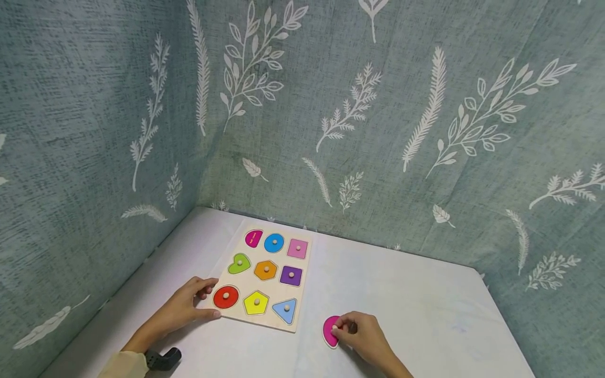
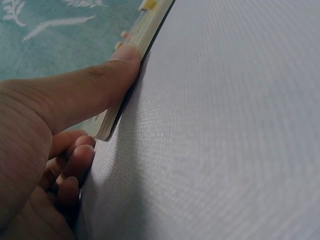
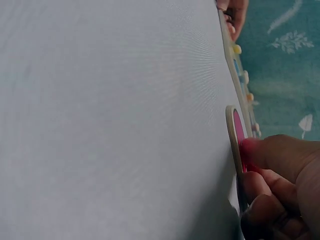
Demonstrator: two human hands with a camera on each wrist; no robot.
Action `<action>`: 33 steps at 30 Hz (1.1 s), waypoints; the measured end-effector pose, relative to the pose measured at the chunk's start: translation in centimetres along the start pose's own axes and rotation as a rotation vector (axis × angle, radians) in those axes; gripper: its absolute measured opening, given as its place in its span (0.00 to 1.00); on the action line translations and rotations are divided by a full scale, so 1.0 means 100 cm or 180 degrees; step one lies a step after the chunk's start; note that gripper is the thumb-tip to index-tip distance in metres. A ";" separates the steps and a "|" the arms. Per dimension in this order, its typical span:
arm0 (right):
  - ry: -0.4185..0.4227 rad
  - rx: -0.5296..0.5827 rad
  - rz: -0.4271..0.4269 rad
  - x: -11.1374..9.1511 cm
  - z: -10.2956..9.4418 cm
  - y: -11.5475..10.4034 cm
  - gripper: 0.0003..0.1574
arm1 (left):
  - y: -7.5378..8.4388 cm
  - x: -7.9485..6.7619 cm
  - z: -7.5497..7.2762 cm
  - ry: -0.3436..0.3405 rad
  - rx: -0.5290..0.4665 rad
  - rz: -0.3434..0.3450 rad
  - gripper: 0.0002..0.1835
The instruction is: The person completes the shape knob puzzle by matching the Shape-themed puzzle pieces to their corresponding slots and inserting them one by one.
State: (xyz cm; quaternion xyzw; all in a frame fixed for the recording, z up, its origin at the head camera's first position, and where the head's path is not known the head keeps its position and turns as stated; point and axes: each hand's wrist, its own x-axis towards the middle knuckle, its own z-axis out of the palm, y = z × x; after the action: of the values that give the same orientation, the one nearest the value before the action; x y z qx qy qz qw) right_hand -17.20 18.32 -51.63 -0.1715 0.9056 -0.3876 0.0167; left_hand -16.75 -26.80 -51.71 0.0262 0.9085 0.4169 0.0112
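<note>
A wooden shape puzzle board (image 1: 302,286) lies on the white table, its colored knobbed pieces seated in it. My left hand (image 1: 186,304) holds the board's near left corner, thumb (image 2: 95,90) on the front edge and curled fingers at the left side. To the right of the board, my right hand (image 1: 366,336) pinches the small knob of a magenta half-circle piece (image 1: 329,332). In the right wrist view, this piece (image 3: 239,127) stands close over the table surface. At the board's far left corner, a magenta half-circle recess (image 1: 253,238) shows with small print.
Green-grey fabric (image 1: 302,115) with white leaf prints hangs behind and to the left of the table (image 1: 416,294). A dark band (image 1: 163,359) is worn on the left wrist, by a pale sleeve (image 1: 124,365).
</note>
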 end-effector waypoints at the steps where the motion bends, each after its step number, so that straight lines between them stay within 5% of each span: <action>1: -0.0001 -0.0005 -0.0007 0.000 0.000 0.000 0.08 | 0.000 0.000 0.000 0.0001 -0.0004 0.0001 0.50; 10: -0.0081 0.0043 -0.0073 0.001 -0.001 -0.001 0.07 | 0.000 -0.002 0.000 -0.0028 -0.0040 -0.0005 0.49; 33: 0.0196 -0.0010 -0.0333 0.020 -0.005 -0.008 0.07 | -0.001 0.001 -0.004 -0.0065 -0.0178 -0.0088 0.50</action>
State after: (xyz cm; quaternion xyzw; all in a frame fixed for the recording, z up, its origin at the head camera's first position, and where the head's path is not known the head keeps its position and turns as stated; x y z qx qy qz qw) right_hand -18.94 17.52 -50.51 -0.2067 0.8960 -0.3916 -0.0317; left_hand -16.83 -27.15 -51.53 0.0176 0.8966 0.4417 0.0269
